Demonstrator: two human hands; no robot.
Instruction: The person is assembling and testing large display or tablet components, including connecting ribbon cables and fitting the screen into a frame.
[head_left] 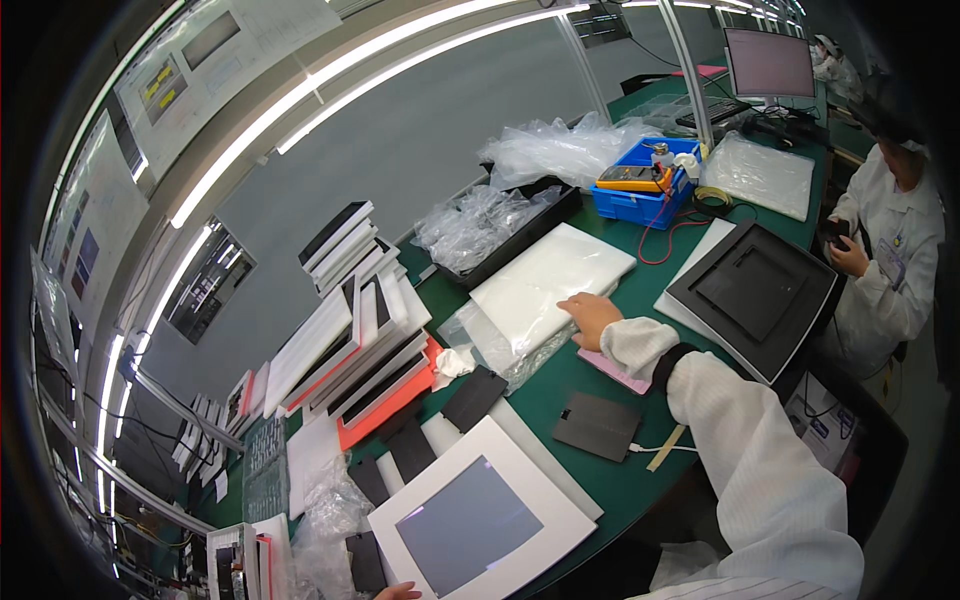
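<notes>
My right hand [592, 317] reaches out over the table with its fingers stretched. Its fingertips touch the near edge of a stack of white plastic bags or sheets [550, 280]. A pink flat object [615, 372] lies partly under that wrist, which wears a black band. At the lower edge, only the fingers of my left hand [400, 592] show, closed at the edge of a white-framed panel with a grey screen [470, 525]. The panel lies over a white board at the table's near edge. Beside it is a dark grey rectangular piece [597, 427] with a white cable.
Stacked white-and-black frames [365, 335] stand at left. Behind are a black tray of clear bags [490, 225] and a blue bin [640, 205] with an orange multimeter. A black panel [755, 285] lies at right, near a co-worker [890, 240] in white. A monitor [768, 63] stands farther back.
</notes>
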